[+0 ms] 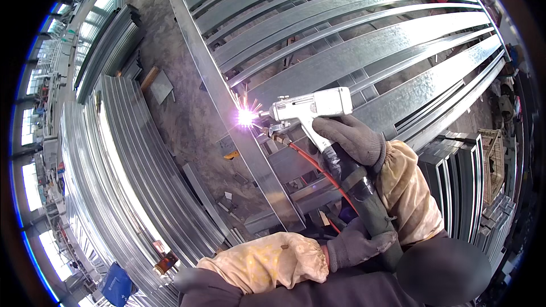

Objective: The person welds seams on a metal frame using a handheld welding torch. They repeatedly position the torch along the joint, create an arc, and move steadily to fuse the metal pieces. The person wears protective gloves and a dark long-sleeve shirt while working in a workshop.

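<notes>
My right hand (357,141), in a dark grey glove, is closed around the handle of a white welding gun (318,105). The gun lies nearly level, its nozzle pointing left. A bright pinkish-white arc (246,116) with flying sparks burns at the tip, on the edge of a long flat metal rail (267,176); the glare hides the joint. Below the handle runs a thick dark cable sleeve (369,210) bound with black tape. My left hand (361,244), gloved too, is wrapped around this sleeve lower down. An orange-red hose (318,167) leads to a brass fitting under the nozzle.
A large frame of parallel galvanised slats (364,51) spreads ahead and to the right. Stacked long metal profiles (142,153) lie at the left. More framed profiles (455,165) stand at the right beside a wooden crate (493,165). A blue bag (116,284) sits lower left.
</notes>
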Available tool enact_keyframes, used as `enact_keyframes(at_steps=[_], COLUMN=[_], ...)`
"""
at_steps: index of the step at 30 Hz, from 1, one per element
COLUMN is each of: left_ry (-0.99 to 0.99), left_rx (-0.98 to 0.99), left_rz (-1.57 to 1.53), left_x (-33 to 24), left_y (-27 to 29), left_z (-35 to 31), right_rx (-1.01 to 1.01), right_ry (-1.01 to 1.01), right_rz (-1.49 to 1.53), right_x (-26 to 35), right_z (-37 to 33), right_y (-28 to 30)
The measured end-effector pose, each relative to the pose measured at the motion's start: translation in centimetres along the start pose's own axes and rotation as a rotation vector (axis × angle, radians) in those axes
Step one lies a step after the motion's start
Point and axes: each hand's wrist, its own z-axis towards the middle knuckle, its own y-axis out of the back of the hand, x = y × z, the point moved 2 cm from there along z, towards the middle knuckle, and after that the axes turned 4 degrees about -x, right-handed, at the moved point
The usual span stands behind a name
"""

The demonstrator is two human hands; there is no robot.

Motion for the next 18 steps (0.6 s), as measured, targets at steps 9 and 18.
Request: enact_keyframes(at_steps=[9,18], left_ry=[-0.008,-0.015], left_rx=[-0.029,-0.006], left_rz=[-0.005,0.011], left_x=[0.2,0.5], left_y=[-0.2,-0.4], left_z=[-0.5,-0.8], right_rx=[-0.031,-0.078], right_ry=[-0.219,-0.486], right_rz=[0.162,0.424], right_x=[1.0,3.3], right_z=[-0.2,0.1], right_y=[-0.2,-0.2])
